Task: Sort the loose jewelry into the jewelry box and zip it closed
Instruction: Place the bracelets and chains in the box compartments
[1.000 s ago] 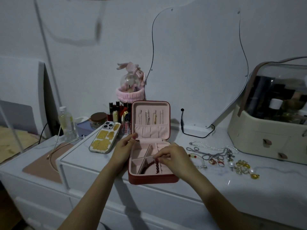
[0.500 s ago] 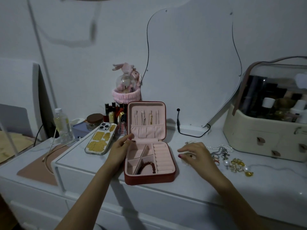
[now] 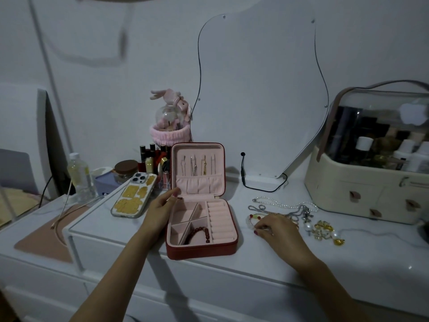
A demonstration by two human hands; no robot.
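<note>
**Jewelry box open, next piece under the right fingers**

Jewelry box (image 3: 201,225) lying open on the white dresser top (image 3: 267,256), lid standing up at the back. Left hand (image 3: 162,209) pressed against the box's left wall, fingers mostly straight, thumb up by the hinge corner. Holding the box steady, not wrapped around it.

Right hand (image 3: 277,228) down on the dresser, to the right of the box and a little apart from it. Fingers curled down onto a pale bead bracelet (image 3: 253,220), fingertips touching something small and shiny at its near edge. A real pinch or only a touch? Cannot tell, too dark and too small.

Inside the box, a dark red bead bracelet (image 3: 199,233) curled in the front compartment, next to the soft ring rolls.

Past the right hand, more loose pieces spread out on the dresser: a silver chain (image 3: 257,208), a pearl necklace (image 3: 283,202), gold earrings (image 3: 325,230). All of it lying to the right of the box, close to the right hand and far from the left. So probably a right-hand job: lift a piece, carry it left, drop it in a free pocket.

Much still to sort. Zipper not yet touched.

Farther off: a phone (image 3: 133,198) left of the box, a big cream makeup case (image 3: 362,182) at the far right.
</note>
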